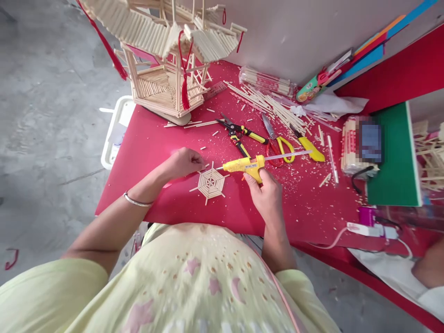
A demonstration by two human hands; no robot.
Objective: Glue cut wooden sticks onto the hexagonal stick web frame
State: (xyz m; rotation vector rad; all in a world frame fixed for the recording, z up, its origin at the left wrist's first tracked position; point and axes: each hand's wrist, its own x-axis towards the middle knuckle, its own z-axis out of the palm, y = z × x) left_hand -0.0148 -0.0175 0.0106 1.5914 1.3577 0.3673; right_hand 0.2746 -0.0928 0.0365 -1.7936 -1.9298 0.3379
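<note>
My right hand (265, 192) grips a yellow glue gun (244, 164) by its handle, with a clear glue stick (287, 154) out of its back. The nozzle points left, over the upper edge of a web-shaped hexagon of wooden sticks (211, 183) lying flat on the red table. At that web's upper left, my left hand (187, 162) is closed in a pinch, a short wooden stick (207, 165) just showing at its fingertips; the fingers partly hide it.
A stick-built pavilion (166, 85) with red tassels stands at the back left. Beyond the glue gun lie pliers (239, 132), scissors (277, 141), a yellow-handled knife (310, 147) and loose sticks (274, 108). A power strip (367, 230) sits at the right.
</note>
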